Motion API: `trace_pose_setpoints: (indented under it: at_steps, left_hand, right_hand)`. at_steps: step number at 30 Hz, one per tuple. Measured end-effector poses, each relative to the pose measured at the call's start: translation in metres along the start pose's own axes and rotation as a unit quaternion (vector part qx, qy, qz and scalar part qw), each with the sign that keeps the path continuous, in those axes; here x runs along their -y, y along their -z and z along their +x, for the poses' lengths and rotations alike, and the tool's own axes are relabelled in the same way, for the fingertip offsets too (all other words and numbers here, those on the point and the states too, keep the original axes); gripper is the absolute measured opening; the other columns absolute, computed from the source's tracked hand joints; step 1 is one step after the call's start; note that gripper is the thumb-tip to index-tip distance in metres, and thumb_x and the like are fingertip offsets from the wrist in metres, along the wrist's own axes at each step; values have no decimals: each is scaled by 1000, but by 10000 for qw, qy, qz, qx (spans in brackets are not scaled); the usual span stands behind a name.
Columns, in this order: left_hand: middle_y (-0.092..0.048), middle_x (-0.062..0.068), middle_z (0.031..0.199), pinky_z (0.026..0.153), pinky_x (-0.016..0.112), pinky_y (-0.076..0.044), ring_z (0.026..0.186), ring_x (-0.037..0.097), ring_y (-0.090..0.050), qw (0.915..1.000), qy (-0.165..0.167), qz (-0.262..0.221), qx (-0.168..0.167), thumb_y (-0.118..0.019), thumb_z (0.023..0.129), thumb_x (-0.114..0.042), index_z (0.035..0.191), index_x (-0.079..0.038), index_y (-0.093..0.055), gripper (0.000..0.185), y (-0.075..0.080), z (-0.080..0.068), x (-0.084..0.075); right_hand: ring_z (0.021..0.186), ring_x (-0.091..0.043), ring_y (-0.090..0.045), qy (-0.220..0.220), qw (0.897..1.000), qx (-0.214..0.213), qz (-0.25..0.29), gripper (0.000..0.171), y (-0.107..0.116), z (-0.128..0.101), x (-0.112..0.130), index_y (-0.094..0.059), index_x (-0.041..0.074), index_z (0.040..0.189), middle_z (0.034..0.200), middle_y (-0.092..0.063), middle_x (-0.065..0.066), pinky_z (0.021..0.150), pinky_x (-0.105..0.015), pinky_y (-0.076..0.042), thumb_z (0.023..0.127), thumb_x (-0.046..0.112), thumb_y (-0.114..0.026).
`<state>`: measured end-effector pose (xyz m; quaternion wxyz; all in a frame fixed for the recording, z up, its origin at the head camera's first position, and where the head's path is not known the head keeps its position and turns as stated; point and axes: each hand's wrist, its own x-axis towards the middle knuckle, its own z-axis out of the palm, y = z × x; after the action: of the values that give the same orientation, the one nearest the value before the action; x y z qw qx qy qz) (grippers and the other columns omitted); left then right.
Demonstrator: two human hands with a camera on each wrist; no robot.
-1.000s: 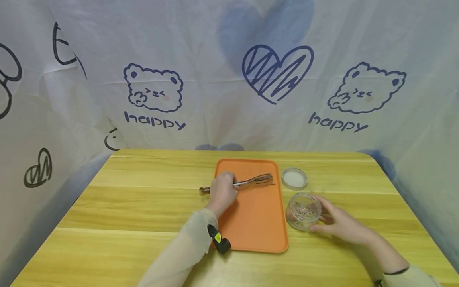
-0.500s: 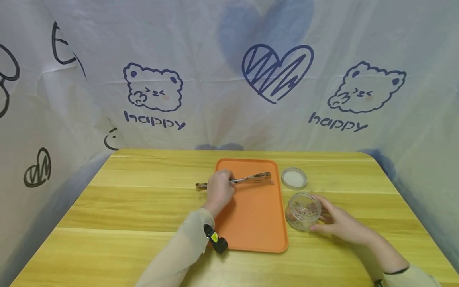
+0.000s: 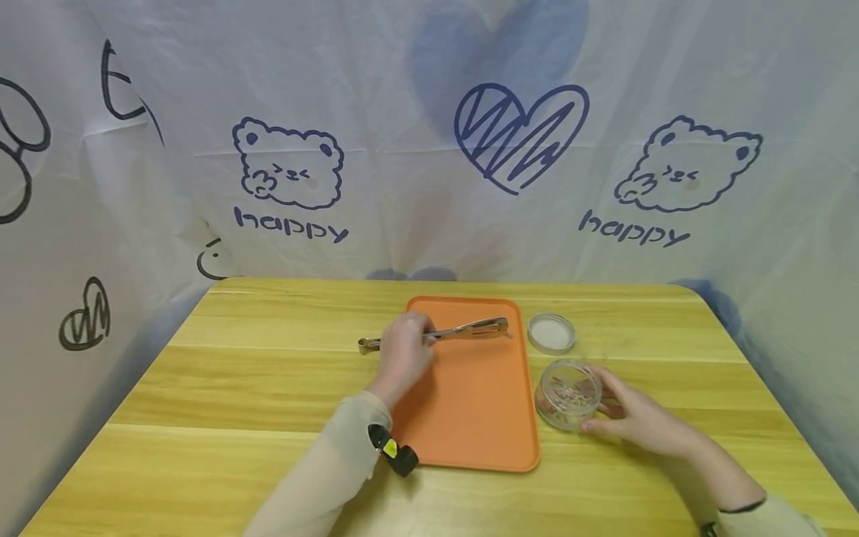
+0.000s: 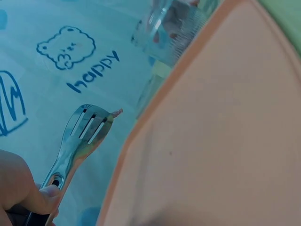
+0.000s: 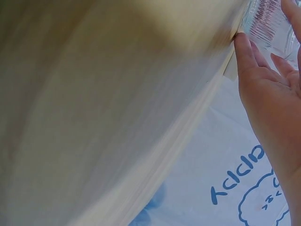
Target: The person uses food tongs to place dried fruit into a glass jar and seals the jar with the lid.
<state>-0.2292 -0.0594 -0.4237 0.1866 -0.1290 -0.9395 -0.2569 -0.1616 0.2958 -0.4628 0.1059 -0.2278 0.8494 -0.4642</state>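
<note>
Two hands work on a wooden table (image 3: 235,388). Left hand (image 3: 403,356) has its fingers curled around metal tongs (image 3: 463,330), held over the orange tray (image 3: 479,432). Right hand (image 3: 634,421) cups a clear jar (image 3: 567,395) at 3 o'clock from the tray, fingers loosely bent on it. At 12 o'clock from the jar lies a lid (image 3: 551,333). Printed cloth (image 3: 403,134) closes the table on three sides.
</note>
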Motion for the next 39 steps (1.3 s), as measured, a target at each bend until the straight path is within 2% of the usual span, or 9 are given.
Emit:
trace_pose_setpoints:
  at_steps: [9,17,23,30,39]
  left_hand:
    - [-62,2,79,71,36,-49,77,21,-59,9991,-316,-254,155,-76,80,-6,80,-8,-68,8,19,-4,-19]
    - [-61,1,78,70,33,-48,75,19,-58,9966,-725,-328,198,-75,81,-6,79,-10,-68,8,26,-10,-43]
    - [-61,-1,76,71,32,-48,74,18,-58,9942,-1005,-304,240,-75,81,-6,78,-11,-68,9,24,-15,-57]
    - [-58,-4,74,69,30,-48,72,14,-57,9895,-1424,-23,227,-77,77,-4,76,-14,-66,15,13,-19,-65]
    - [-58,-5,73,62,28,-45,71,14,-56,9888,-1475,44,217,-80,75,-6,75,-15,-66,16,4,-24,-68]
  right_hand:
    - [121,-42,-47,117,9999,-17,-54,85,0,1,0,-25,4,147,136,-43,-28,93,-18,-40,82,25,-75]
    - [120,-43,-49,154,9998,-67,-100,86,0,1,-2,-24,1,147,135,-44,-29,92,-18,-42,81,24,-76]
    - [120,-43,-48,169,9998,-33,-36,86,-1,1,-2,-24,2,147,135,-44,-29,92,-18,-42,81,24,-76]
    - [120,-42,-48,296,9995,-40,50,86,-1,1,-3,-25,2,147,134,-45,-29,93,-19,-42,81,22,-76]
    - [121,-41,-48,150,9999,-24,-80,87,0,-1,-2,-23,6,149,133,-47,-27,93,-21,-43,82,25,-75]
